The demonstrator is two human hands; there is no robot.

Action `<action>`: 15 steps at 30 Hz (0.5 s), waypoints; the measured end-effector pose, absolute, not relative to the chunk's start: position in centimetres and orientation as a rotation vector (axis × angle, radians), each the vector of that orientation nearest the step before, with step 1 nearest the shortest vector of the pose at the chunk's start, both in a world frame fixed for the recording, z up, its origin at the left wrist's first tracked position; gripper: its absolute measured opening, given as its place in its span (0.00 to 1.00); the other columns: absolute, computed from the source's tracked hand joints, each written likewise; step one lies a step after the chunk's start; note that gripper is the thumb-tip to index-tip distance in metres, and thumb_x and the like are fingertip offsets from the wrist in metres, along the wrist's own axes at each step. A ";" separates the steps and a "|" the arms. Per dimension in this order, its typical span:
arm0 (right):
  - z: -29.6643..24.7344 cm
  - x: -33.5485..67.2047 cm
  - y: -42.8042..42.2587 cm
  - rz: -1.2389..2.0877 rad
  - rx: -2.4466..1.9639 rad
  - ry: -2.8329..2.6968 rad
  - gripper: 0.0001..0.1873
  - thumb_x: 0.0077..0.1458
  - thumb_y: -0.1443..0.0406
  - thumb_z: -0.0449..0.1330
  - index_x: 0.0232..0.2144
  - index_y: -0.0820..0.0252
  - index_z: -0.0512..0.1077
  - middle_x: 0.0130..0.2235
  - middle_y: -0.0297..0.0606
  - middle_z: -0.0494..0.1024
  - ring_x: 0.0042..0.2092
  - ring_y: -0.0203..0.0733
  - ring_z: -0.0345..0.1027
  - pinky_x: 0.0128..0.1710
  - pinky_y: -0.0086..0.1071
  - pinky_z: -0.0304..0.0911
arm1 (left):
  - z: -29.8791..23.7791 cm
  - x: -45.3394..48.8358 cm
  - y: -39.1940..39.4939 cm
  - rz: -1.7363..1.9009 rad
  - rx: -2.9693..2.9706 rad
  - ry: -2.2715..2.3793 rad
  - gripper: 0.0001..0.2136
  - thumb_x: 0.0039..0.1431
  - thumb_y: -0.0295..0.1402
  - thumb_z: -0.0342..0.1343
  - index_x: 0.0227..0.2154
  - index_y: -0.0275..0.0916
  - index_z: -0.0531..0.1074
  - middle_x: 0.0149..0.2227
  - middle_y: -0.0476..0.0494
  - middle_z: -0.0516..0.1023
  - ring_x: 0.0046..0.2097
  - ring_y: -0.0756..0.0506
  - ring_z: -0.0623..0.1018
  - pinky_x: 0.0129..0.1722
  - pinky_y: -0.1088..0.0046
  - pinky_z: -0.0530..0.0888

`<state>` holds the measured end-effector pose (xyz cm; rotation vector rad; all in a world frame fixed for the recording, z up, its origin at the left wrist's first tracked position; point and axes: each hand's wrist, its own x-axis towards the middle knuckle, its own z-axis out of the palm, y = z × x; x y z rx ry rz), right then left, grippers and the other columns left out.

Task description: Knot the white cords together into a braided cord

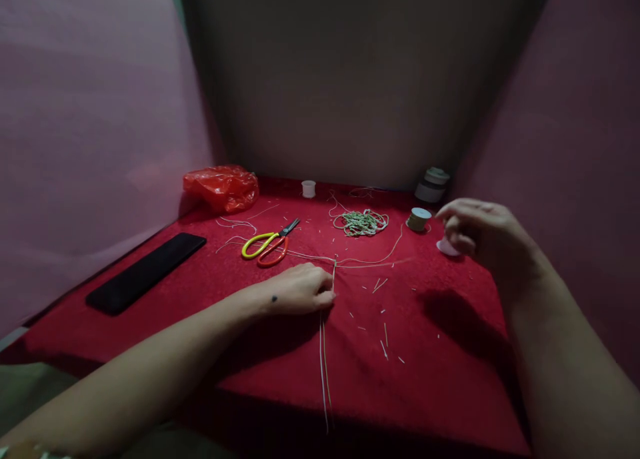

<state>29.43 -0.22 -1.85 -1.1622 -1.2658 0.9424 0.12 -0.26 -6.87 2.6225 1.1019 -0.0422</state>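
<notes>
My left hand [299, 289] rests on the red cloth [440, 352] with its fingers pinched on thin pale cords [324, 359] that run from the fingertips toward me and over the table's near edge. The cords also stretch away from the pinch toward the back right. My right hand [480, 232] hovers at the right, fingers curled near a small pale disc [445, 247] on the cloth; whether it holds anything is unclear. Just beyond it stands a small spool [418, 219] of tan thread.
Yellow and orange scissors [270, 243] lie left of centre. A tangle of green-white cord [361, 223], a white spool [309, 189], a red plastic bag [222, 187], a black flat case [145, 272] and stacked tape rolls [433, 184] sit around. Short cord scraps litter the cloth. Pink walls close in on both sides.
</notes>
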 end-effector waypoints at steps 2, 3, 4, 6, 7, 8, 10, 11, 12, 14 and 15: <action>-2.1 29.5 -0.2 1.119 -1.434 -1.562 0.06 0.38 0.65 0.65 0.18 0.62 0.71 0.15 0.34 0.67 0.14 0.28 0.49 0.14 0.27 0.39 | -7.0 0.1 0.1 0.020 2.548 1.198 0.17 0.56 0.46 0.44 0.24 0.38 0.68 0.24 0.46 0.73 0.25 0.50 0.69 0.25 0.75 0.61; -2.4 29.3 0.0 1.104 -1.596 -1.724 0.08 0.37 0.66 0.66 0.15 0.61 0.70 0.14 0.34 0.66 0.14 0.28 0.49 0.14 0.27 0.39 | -7.1 0.2 0.2 0.062 2.526 1.283 0.19 0.54 0.50 0.44 0.25 0.38 0.68 0.25 0.45 0.73 0.26 0.49 0.70 0.26 0.75 0.61; -2.7 28.9 0.2 0.989 -1.744 -1.869 0.11 0.37 0.66 0.66 0.12 0.61 0.68 0.13 0.33 0.65 0.14 0.28 0.48 0.15 0.27 0.39 | -7.4 0.4 0.3 0.103 2.520 1.369 0.20 0.53 0.52 0.44 0.27 0.38 0.68 0.26 0.44 0.74 0.28 0.47 0.71 0.26 0.74 0.62; -3.7 27.3 0.7 0.526 -1.839 -2.007 0.15 0.38 0.68 0.64 0.08 0.60 0.64 0.12 0.31 0.61 0.15 0.28 0.47 0.17 0.28 0.40 | -7.9 1.0 0.3 0.138 2.540 1.513 0.19 0.53 0.51 0.45 0.29 0.39 0.68 0.29 0.42 0.75 0.31 0.43 0.74 0.28 0.71 0.64; -4.3 26.2 1.0 0.356 -1.788 -2.035 0.14 0.40 0.69 0.63 0.09 0.59 0.65 0.14 0.32 0.63 0.17 0.30 0.50 0.19 0.28 0.42 | -8.1 1.3 0.3 0.123 2.553 1.561 0.17 0.53 0.49 0.45 0.31 0.39 0.68 0.29 0.41 0.75 0.32 0.42 0.74 0.28 0.70 0.64; -5.0 24.8 1.1 0.331 -1.676 -2.105 0.09 0.42 0.69 0.61 0.14 0.59 0.69 0.17 0.34 0.67 0.19 0.31 0.54 0.20 0.28 0.45 | -8.4 1.5 0.3 0.109 2.564 1.597 0.15 0.54 0.45 0.45 0.32 0.39 0.68 0.30 0.40 0.75 0.33 0.40 0.75 0.28 0.69 0.65; -6.5 22.0 1.1 0.455 -1.471 -2.202 0.05 0.48 0.67 0.57 0.24 0.58 0.72 0.25 0.37 0.72 0.26 0.35 0.62 0.25 0.28 0.52 | -8.6 1.8 0.2 0.096 2.575 1.637 0.12 0.56 0.39 0.43 0.33 0.39 0.67 0.32 0.38 0.76 0.34 0.39 0.76 0.29 0.67 0.66; -7.2 20.6 1.0 0.476 -1.440 -2.238 0.04 0.48 0.66 0.57 0.26 0.59 0.73 0.27 0.38 0.73 0.28 0.36 0.63 0.27 0.28 0.53 | -8.6 1.9 0.2 0.091 2.575 1.645 0.12 0.56 0.37 0.42 0.34 0.39 0.67 0.32 0.38 0.76 0.35 0.39 0.76 0.30 0.67 0.66; -8.0 19.4 0.9 0.423 -1.441 -2.262 0.05 0.48 0.65 0.58 0.29 0.59 0.73 0.30 0.40 0.72 0.30 0.38 0.64 0.29 0.29 0.54 | -8.6 1.9 0.2 0.090 2.574 1.650 0.12 0.56 0.36 0.41 0.34 0.39 0.68 0.33 0.38 0.76 0.35 0.39 0.76 0.30 0.66 0.67; -9.1 17.5 0.8 0.333 -1.488 -2.273 0.06 0.48 0.66 0.57 0.30 0.60 0.72 0.32 0.41 0.71 0.31 0.39 0.63 0.30 0.29 0.54 | -8.6 1.9 0.2 0.088 2.572 1.656 0.12 0.57 0.35 0.40 0.34 0.39 0.68 0.33 0.38 0.77 0.36 0.38 0.76 0.30 0.66 0.67; -9.5 17.0 0.8 0.305 -1.507 -2.250 0.06 0.49 0.67 0.56 0.30 0.60 0.71 0.32 0.42 0.71 0.32 0.39 0.63 0.30 0.29 0.54 | -8.6 1.8 0.2 0.085 2.572 1.655 0.12 0.57 0.36 0.40 0.34 0.39 0.68 0.33 0.38 0.77 0.36 0.38 0.76 0.30 0.66 0.67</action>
